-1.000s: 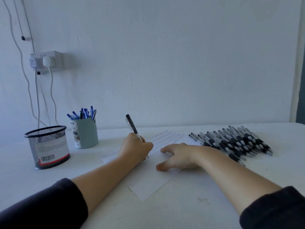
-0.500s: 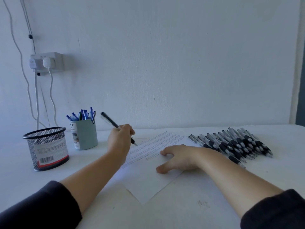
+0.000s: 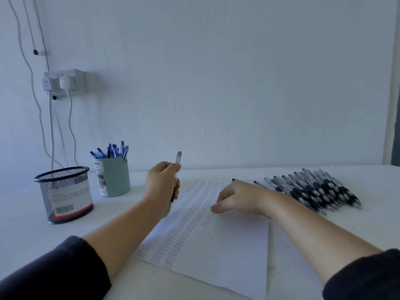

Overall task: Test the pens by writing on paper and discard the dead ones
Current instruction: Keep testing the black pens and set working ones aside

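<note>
White table (image 3: 368,234) against a bare wall: the left hand (image 3: 162,187), writing a second ago, has lifted clear of the paper (image 3: 216,245) and grips the pen (image 3: 178,161) upright, cap end up. The right hand (image 3: 238,199) stays on the sheet, fingers loosely bent, gripping nothing. Judged: test stroke finished; the pen goes next to the cup (image 3: 114,178) or mesh bin (image 3: 65,193). Untested pens (image 3: 313,191) lie to the right

pale blue pen cup (image 3: 114,177), letters "NY"
</note>
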{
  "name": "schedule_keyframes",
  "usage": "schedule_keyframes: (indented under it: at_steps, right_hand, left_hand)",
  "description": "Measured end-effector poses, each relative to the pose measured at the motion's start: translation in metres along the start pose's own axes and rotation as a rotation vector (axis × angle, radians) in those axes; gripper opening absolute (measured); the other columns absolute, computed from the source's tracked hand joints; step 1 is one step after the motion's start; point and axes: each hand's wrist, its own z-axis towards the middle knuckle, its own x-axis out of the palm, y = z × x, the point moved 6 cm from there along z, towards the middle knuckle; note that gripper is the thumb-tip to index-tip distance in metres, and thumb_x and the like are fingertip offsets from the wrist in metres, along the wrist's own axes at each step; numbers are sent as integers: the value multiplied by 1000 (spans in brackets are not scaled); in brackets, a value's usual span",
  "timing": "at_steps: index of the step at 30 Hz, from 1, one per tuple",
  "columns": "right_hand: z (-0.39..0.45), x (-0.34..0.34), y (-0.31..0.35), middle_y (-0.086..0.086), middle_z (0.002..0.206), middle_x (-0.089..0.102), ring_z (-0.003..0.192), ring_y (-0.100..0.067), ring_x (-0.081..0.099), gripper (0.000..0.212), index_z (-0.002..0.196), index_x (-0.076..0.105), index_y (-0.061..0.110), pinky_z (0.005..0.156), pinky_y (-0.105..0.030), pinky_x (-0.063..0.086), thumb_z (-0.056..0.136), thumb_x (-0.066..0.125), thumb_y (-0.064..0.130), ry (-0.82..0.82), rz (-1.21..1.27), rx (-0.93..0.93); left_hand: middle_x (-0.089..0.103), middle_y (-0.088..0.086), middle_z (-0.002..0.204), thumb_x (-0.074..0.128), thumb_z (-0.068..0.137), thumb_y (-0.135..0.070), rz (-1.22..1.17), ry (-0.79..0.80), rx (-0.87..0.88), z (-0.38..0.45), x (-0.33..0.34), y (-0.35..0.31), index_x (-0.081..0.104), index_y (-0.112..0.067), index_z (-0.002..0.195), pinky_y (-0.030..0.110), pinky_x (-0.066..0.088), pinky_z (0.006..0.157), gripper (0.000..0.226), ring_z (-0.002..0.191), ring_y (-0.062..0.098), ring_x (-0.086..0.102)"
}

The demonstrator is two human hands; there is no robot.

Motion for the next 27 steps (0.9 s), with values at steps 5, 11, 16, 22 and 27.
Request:
schedule_keyframes:
  at_steps: [5, 11, 16, 22, 27]
  right_hand:
    - [-1, -2, -1, 5, 88, 62, 97, -13, 58, 19, 77, 67, 20, 83, -27, 40, 83, 68, 37, -30, 6, 4]
    - [2, -4, 5, 3, 107, 66, 103, -12, 59, 42, 116, 59, 23, 91, -29, 43, 82, 68, 46, -153, 96, -35]
    - [7, -4, 4, 6, 82, 65, 82, -11, 58, 47, 122, 51, 23, 72, -25, 44, 80, 71, 32, -208, 53, -22]
    - [9, -8, -3, 2, 86, 61, 76, -13, 55, 25, 109, 59, 20, 59, -23, 38, 86, 63, 29, -221, -109, 12]
    - [7, -1, 4, 14, 81, 47, 69, 1, 45, 28, 112, 56, 29, 57, -17, 31, 88, 61, 42, -115, -250, -32]
  left_hand:
    - [40, 4, 53, 53, 90, -7, 12, -17, -28, 1, 0, 6, 50, -11, 73, 25, 26, 44, 17, 45, 14, 30]
    - [49, 5, 57, 63, 90, -14, 84, 67, -122, -8, 14, 13, 63, -4, 80, 21, 31, 42, 14, 45, 13, 38]
    - [61, 8, 57, 63, 91, -21, 230, 218, -195, -17, 30, 20, 65, 0, 83, 21, 33, 41, 23, 41, 14, 45]
    - [57, 4, 72, 55, 92, -26, 797, 106, 143, 5, 9, -3, 58, -16, 72, 29, 40, 62, 22, 61, 20, 47]
    - [26, 8, 143, 57, 85, -25, 1194, -395, 355, 15, -50, -43, 45, -28, 131, 49, 22, 102, 47, 132, 31, 19]
